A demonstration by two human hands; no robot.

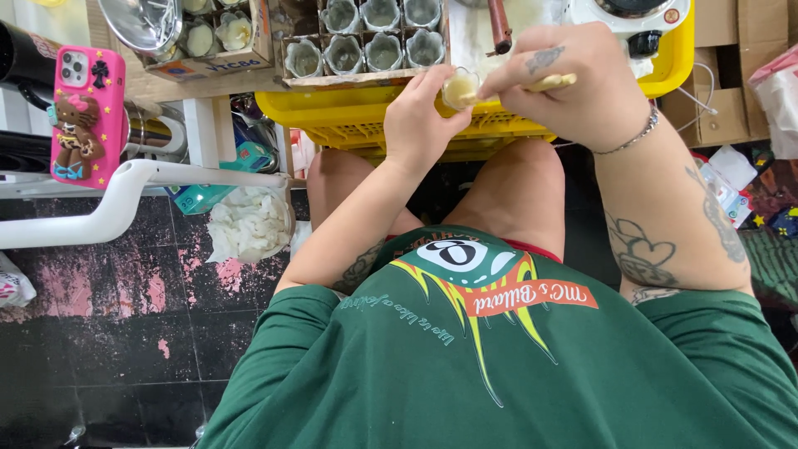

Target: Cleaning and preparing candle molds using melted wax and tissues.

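Left hand (424, 116) pinches small pale cup (460, 87) by its wall, likely light and crushable; right hand (573, 83) pinches wooden stick (553, 82) into it.

The left hand's fingers (432, 91) are hiding most of the small pale cup (460, 87); the top edge is cutting off the white round appliance (632, 17).

green short-sleeved shirt with a flame-and-ball graphic. tattoos on both forearms and on the right hand (582, 83). silver chain bracelet (632, 137) on the right wrist.
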